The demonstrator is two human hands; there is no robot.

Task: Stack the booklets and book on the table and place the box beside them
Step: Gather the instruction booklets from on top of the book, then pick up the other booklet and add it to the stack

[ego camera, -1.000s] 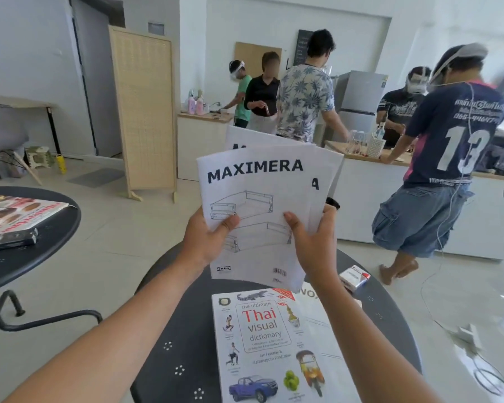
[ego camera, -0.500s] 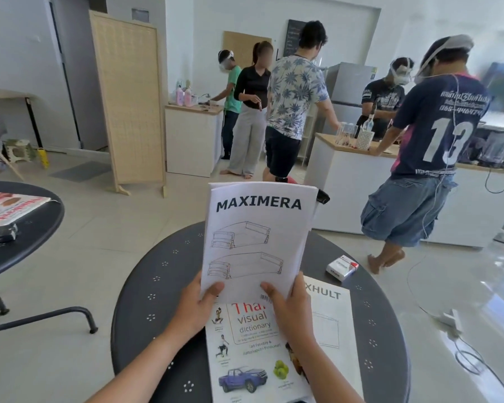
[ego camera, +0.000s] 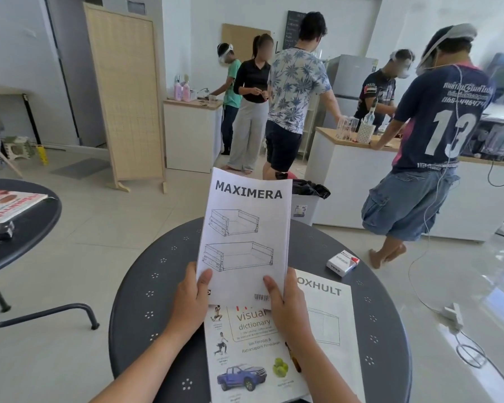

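Both hands, left hand (ego camera: pixel 190 298) and right hand (ego camera: pixel 285 301), grip pinching MAXIMERA booklets (ego camera: pixel 245 234) at bottom edge: light, floppy above grip, likely slippery, so support underneath.

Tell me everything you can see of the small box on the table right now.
The small box is a white, card-looking pack with a red patch at one end and dark lettering on its side, too blurred to read. It lies flat and closed on the dark round table, toward the far right edge, beyond the OXHULT booklet and apart from it. Neither hand touches it.
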